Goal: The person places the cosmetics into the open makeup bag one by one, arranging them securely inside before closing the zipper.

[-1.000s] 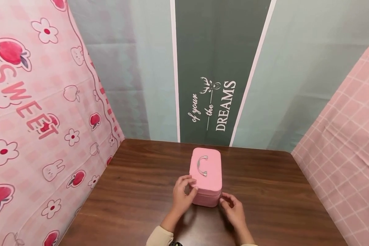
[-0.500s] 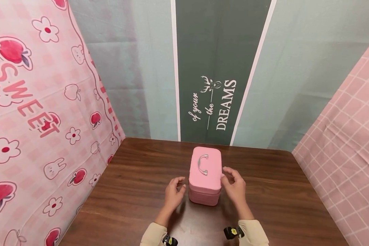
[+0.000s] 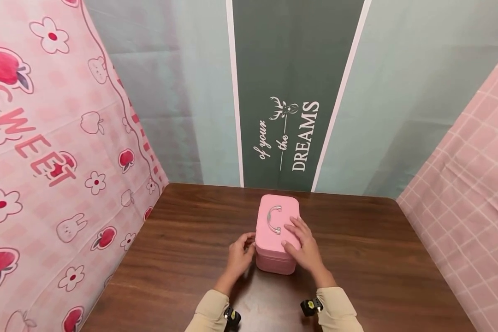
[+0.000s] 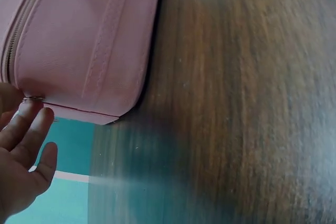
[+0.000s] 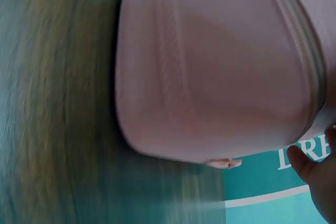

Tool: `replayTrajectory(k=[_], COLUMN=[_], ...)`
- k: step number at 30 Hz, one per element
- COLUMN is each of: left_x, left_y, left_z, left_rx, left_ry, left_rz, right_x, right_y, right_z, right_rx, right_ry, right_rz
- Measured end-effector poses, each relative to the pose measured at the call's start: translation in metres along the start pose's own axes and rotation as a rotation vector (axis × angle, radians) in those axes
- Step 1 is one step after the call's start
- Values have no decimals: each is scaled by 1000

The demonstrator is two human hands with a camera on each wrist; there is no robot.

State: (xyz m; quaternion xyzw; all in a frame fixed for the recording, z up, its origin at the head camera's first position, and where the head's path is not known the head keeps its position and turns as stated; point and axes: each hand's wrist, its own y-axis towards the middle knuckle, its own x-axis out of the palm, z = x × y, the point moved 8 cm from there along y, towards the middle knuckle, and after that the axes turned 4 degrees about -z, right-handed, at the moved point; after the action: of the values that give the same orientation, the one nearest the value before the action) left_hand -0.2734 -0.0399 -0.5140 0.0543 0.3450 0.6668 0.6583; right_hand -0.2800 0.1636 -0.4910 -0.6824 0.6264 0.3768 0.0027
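A pink zipped case [image 3: 269, 244] with a silver handle [image 3: 270, 220] on its lid stands closed on the wooden table. My left hand [image 3: 240, 253] is at its left side. In the left wrist view, the thumb and fingers of that hand pinch a small metal zipper pull [image 4: 34, 98] at the end of the zipper [image 4: 18, 30]. My right hand [image 3: 305, 244] rests over the right edge of the lid, fingers spread on top. The right wrist view shows the right thumb [image 5: 300, 161] beside the case near the zipper line.
The brown wooden table [image 3: 191, 230] extends around the case on all sides. Behind it hangs a green curtain [image 3: 299, 55] with white lettering. A pink patterned cloth [image 3: 74, 138] hangs at the left and a pink checked cloth [image 3: 477, 184] at the right.
My right hand has moved from the case's near right corner up onto the lid. My left hand has left the lid's edge, drawn away, then come back to the left side and the zipper pull.
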Motion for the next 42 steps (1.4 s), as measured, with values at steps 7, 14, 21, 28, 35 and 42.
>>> replayTrajectory(k=[7,14,21,28,35,42], left_x=[0,-4,-5,-11,-19,-20], left_y=[-2,-6,-7,-5,-13,-17], left_z=[-6,-6,-6,3,8,13], left_rx=[-105,-132,-141,-105,-80,-68], left_ry=[48,139,208,280,299,276], left_rz=[-14,2,-32,-62,-95,-99], right_x=[6,13,19,21,33,38], right_y=[-1,3,3,10,5,2], right_z=[-1,-21,-20,-26,-35,-41], right_rx=[-100,-275,-257,-228,-202,-224], right_ry=[-105,-299,-300,-352,-315,-259], right_rz=[-56,-62,2,130,246,327])
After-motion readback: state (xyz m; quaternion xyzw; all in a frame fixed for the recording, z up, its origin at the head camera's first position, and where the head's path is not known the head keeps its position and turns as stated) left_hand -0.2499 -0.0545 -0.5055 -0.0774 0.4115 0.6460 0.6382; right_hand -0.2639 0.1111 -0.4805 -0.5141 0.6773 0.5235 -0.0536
